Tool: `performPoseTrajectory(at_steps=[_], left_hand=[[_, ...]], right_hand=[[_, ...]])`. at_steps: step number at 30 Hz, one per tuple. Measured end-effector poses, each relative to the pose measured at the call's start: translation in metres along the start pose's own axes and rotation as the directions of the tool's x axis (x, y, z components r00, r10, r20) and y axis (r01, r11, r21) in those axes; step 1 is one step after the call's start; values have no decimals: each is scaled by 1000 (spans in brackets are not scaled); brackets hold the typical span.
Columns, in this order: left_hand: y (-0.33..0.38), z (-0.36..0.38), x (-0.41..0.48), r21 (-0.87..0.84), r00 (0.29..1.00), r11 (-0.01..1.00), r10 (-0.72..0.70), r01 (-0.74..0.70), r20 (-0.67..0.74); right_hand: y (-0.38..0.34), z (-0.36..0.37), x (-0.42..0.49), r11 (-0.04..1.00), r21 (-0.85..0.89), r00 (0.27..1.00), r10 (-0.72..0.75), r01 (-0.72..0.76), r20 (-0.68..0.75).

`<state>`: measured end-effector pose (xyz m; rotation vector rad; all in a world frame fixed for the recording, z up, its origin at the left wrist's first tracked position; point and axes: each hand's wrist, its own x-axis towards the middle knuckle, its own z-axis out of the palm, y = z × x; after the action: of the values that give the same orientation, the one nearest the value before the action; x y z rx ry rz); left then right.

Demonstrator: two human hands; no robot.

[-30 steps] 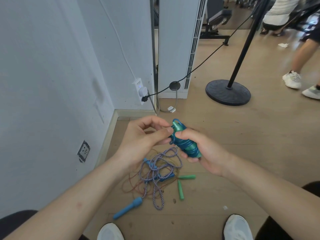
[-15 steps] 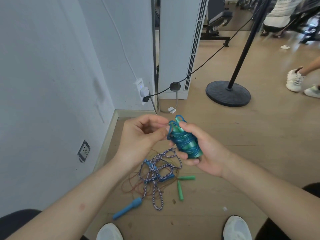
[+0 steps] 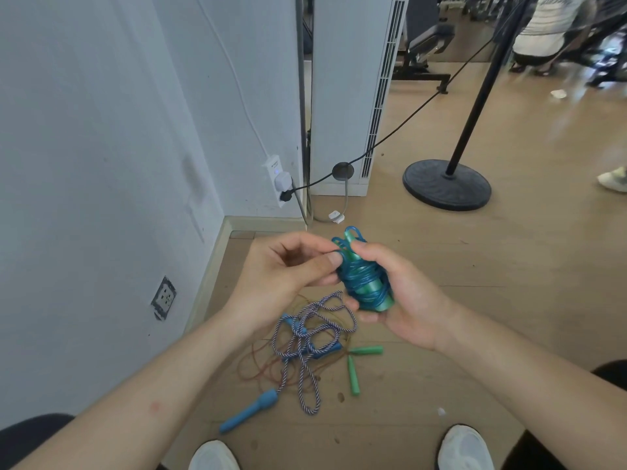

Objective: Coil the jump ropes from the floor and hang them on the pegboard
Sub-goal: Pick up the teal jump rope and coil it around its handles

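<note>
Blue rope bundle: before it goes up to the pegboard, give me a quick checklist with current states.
1. Bundle held: ok, right hand is wrapped around the blue rope bundle.
2. Loose end secured: cannot tell, left hand pinches a loop at the top.
3. Wraps tight around the handles: ok.
4. Pegboard located: not ok, none in view.
5. Other ropes collected: not ok, striped rope and green handles lie on the floor.
</note>
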<state>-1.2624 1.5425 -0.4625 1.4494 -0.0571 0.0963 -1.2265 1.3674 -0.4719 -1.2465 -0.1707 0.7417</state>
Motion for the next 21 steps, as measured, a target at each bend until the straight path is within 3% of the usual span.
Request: performPoseTrajectory(at_steps=[4, 11, 16, 21], left_hand=[[1, 2, 1, -6, 997, 999, -37, 37, -72], [-1, 3, -2, 338, 970, 930, 201, -145, -137], [5, -5, 1, 337, 983, 927, 183, -167, -17], [7, -8, 3, 266, 990, 954, 143, -139, 4]], right_hand=[[6, -1, 4, 995, -87, 999, -43, 41, -21], [5, 2, 2, 967, -211, 989, -142, 145, 29], [4, -1, 2, 968, -223, 993, -103, 115, 65], [4, -1, 2, 983, -168, 996, -55, 67, 73]])
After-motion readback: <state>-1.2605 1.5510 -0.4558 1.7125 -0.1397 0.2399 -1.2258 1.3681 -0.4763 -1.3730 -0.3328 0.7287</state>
